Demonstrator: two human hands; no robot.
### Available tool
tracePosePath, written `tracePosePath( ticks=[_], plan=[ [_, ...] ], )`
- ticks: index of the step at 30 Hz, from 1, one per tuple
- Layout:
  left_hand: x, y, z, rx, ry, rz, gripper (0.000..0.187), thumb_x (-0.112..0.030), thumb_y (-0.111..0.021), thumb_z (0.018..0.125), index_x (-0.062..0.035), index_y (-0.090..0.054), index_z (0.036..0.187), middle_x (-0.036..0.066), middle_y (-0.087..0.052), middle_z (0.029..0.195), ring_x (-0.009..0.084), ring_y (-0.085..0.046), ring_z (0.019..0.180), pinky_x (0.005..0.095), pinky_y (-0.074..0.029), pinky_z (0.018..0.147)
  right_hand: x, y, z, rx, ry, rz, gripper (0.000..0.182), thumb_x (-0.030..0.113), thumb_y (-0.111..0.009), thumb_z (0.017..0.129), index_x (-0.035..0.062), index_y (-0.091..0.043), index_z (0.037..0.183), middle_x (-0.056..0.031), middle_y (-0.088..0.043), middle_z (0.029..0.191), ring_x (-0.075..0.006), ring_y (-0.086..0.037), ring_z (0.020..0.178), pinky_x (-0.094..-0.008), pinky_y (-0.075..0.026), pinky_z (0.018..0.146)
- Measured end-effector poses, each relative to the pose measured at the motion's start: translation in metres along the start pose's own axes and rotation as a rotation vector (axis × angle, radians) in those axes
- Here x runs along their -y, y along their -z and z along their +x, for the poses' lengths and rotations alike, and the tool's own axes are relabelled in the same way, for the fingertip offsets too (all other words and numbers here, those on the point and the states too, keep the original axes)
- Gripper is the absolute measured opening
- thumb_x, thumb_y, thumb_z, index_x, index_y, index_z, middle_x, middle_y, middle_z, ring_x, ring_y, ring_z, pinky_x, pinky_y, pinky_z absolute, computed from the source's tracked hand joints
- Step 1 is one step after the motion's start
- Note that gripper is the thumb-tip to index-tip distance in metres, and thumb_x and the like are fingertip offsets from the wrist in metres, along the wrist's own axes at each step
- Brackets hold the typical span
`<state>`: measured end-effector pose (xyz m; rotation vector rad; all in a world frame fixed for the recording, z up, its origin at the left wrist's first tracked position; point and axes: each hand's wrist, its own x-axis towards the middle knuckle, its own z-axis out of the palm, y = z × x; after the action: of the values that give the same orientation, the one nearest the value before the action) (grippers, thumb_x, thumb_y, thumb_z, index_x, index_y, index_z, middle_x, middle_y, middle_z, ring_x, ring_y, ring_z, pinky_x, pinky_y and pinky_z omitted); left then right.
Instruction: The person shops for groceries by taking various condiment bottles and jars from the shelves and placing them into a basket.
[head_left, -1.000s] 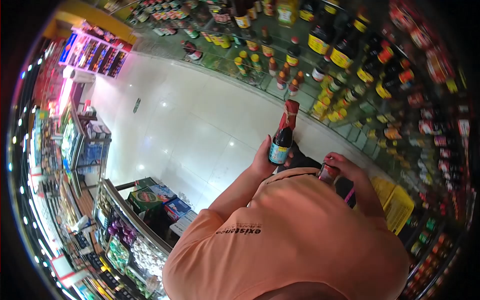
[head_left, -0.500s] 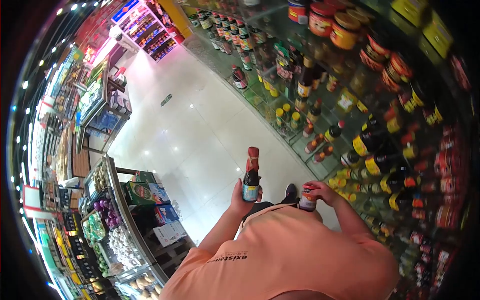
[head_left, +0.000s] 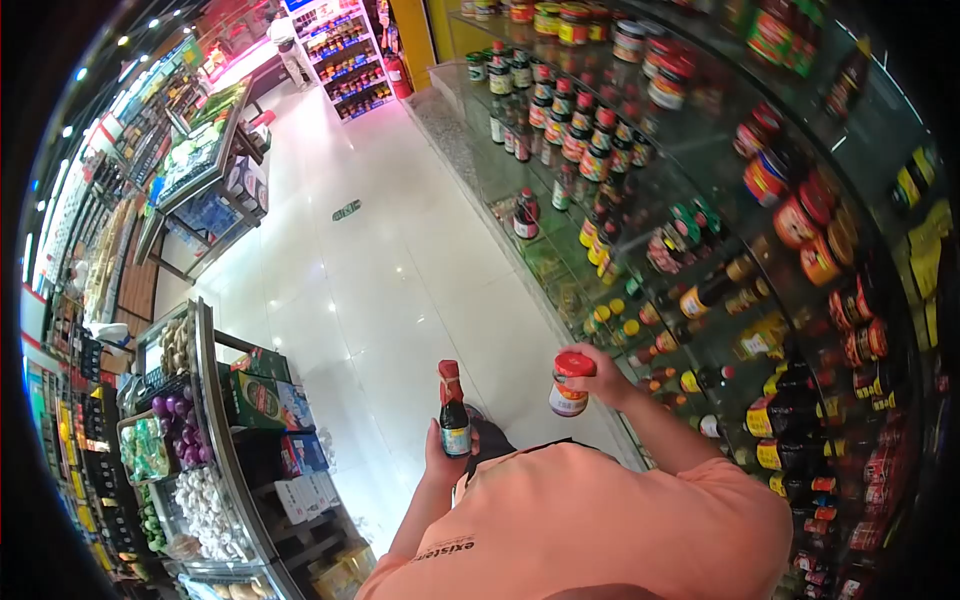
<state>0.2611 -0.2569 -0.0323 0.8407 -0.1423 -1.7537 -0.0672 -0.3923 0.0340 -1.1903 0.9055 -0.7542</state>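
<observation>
My left hand [head_left: 436, 452] is wrapped round a dark sauce bottle [head_left: 455, 420], held upright in front of my body. Red wrapping covers the bottle's neck and top, and a pale blue label goes round its lower part. My right hand [head_left: 598, 376] grips a jar [head_left: 570, 388] near its red lid, with the fingers over the top. A white and purple label shows on the jar, and its contents look reddish. Both items are above the floor, apart from each other. The jar is on the side nearer the shelves.
Glass shelves [head_left: 690, 270] with many sauce bottles and jars line my right. A produce stand [head_left: 205, 400] with garlic and purple onions is on my left, boxes [head_left: 270, 400] beside it. Pale tiled floor [head_left: 380, 290] leads to a lit display rack [head_left: 345, 60] and a distant person [head_left: 287, 50].
My right hand has raised the jar away from my body. The bottle in my left hand sits lower and further left in view. My view has shifted towards the shelves and aisle.
</observation>
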Motion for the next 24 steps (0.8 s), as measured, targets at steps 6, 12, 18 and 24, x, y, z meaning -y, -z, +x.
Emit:
tracePosePath(
  ticks=[6, 12, 18, 24],
  plan=[
    [-0.12, 0.043, 0.054, 0.099, 0.03, 0.047, 0.072, -0.063, -0.026, 0.099, -0.0042, -0.05, 0.133, 0.014, -0.067, 0.086, 0.0274, -0.061, 0.068, 0.0377, -0.048, 0.066, 0.064, -0.059, 0.111, -0.131, 0.064, -0.013, 0.055, 0.02, -0.077, 0.079, 0.0038, -0.055, 0.127, -0.0064, -0.064, 0.115, -0.0162, -0.06, 0.109, -0.0331, -0.047, 0.098],
    [-0.214, 0.054, 0.101, 0.124, 0.024, 0.154, 0.072, -0.063, -0.024, 0.099, -0.0042, -0.05, 0.131, 0.013, -0.066, 0.083, 0.0271, -0.061, 0.064, 0.0371, -0.045, 0.062, 0.11, -0.07, 0.188, -0.355, 0.216, 0.027, 0.057, 0.021, -0.078, 0.075, 0.0076, -0.054, 0.125, -0.0049, -0.061, 0.115, -0.0153, -0.058, 0.111, -0.0326, -0.046, 0.099],
    [-0.254, 0.064, 0.156, 0.199, 0.048, 0.1, 0.071, -0.064, -0.032, 0.098, -0.0049, -0.052, 0.131, 0.013, -0.067, 0.084, 0.026, -0.062, 0.066, 0.0366, -0.047, 0.062, 0.195, -0.032, 0.222, -0.811, 0.628, -0.124, 0.071, 0.012, -0.08, 0.072, 0.0101, -0.037, 0.129, -0.0072, -0.049, 0.12, -0.0187, -0.056, 0.114, -0.0354, -0.045, 0.101],
    [-0.277, 0.04, 0.213, 0.206, 0.094, 0.138, 0.073, -0.065, -0.028, 0.098, -0.0038, -0.05, 0.131, 0.013, -0.066, 0.082, 0.0277, -0.061, 0.063, 0.0374, -0.045, 0.059, 0.287, 0.027, 0.261, -1.008, 0.966, -0.338, 0.065, 0.009, -0.082, 0.078, 0.0053, -0.041, 0.129, -0.011, -0.055, 0.123, -0.0194, -0.058, 0.114, -0.0355, -0.047, 0.099]
  ],
)
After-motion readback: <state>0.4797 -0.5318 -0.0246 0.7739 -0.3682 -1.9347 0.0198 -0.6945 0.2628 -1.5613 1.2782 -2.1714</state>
